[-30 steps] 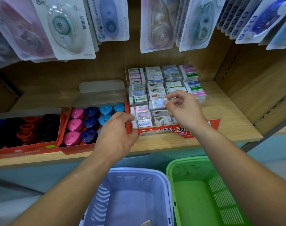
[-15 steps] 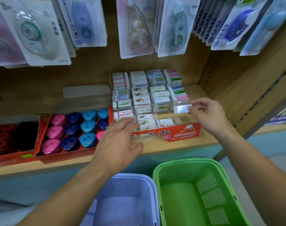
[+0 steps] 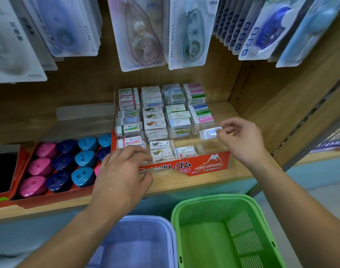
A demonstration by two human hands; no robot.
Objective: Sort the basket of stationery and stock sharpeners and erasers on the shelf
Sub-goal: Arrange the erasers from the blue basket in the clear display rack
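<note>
Wooden shelf (image 3: 184,183) across the middle of the frame, correction tape packs (image 3: 144,35) hanging along the top, two baskets at the bottom: a lavender basket (image 3: 146,219) and a green basket (image 3: 184,207).

Centre frame sits the eraser display (image 3: 207,166), clear tiered compartments behind a red front. Left of it is a red carton of pink, navy and teal sharpeners (image 3: 84,157).

The right hand (image 3: 244,140) has a clear-wrapped eraser (image 3: 209,133) in a narrow thumb-and-forefinger pinch. It hangs over the rightmost column, just above a compartment that looks nearly bare.

Risk here: that film wrap looks slick and only the eraser's end is held. If it twists, it could tip over a divider into the neighbouring column, or slide off the front towards the green basket below.

The right wrist is raised, its spare fingers curled clear. The left hand (image 3: 122,171) comes in from lower left, fingers bent over the display's front-left lip and thumb beneath, clamping it. A hard push there could skid the display along the shelf.
</note>
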